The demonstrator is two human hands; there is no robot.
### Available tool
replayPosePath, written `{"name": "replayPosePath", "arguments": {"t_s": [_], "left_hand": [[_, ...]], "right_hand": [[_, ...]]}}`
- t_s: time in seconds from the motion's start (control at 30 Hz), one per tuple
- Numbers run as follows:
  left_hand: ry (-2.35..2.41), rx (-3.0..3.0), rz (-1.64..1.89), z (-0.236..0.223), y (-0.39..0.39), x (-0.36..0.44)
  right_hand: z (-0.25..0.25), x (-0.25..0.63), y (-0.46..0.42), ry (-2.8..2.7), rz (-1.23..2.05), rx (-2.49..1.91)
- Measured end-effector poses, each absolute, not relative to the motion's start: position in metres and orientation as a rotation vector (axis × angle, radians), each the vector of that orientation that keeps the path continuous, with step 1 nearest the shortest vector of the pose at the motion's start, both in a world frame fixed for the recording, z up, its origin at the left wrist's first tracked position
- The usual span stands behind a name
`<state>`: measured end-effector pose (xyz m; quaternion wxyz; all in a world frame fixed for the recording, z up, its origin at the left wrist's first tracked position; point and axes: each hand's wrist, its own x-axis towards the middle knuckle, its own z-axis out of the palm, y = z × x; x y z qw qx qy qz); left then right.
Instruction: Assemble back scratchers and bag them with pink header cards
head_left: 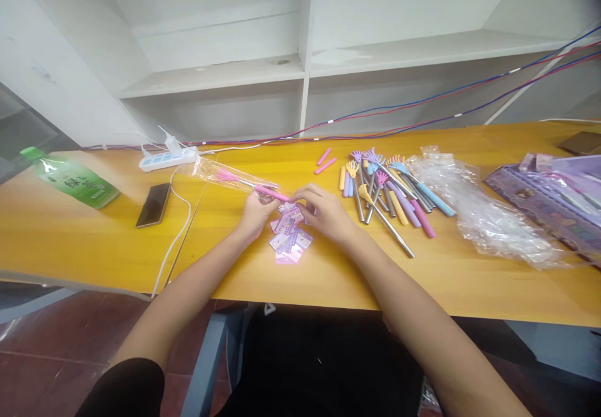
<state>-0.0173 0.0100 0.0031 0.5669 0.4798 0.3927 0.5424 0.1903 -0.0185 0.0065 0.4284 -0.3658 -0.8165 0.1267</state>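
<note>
My left hand (pixel 256 211) is closed around the pink handle of a pink back scratcher (pixel 244 183) that lies inside a clear plastic sleeve (pixel 211 169), its claw end pointing left. My right hand (pixel 323 210) is pinched at the handle's end, fingers bent over a small pile of pink and purple cards (pixel 288 240) lying on the yellow table (pixel 70 241) between both hands. I cannot tell whether the right fingers hold the handle or a card.
A heap of several coloured back scratchers (pixel 389 185) lies right of my hands, with two loose pink handles (pixel 325 160) behind. Crumpled clear bags (pixel 488 216) and a purple box (pixel 549 198) sit far right. A phone (pixel 154 204), power strip (pixel 168 158) and green bottle (pixel 70 179) are on the left.
</note>
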Motion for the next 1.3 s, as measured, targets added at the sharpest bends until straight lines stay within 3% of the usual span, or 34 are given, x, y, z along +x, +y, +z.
{"name": "replayPosePath", "arguments": {"t_s": [1.3], "left_hand": [[0.776, 1.263, 0.938, 0.001, 0.0, -0.013]], "right_hand": [[0.007, 0.187, -0.021, -2.038, 0.27, -0.886]]}}
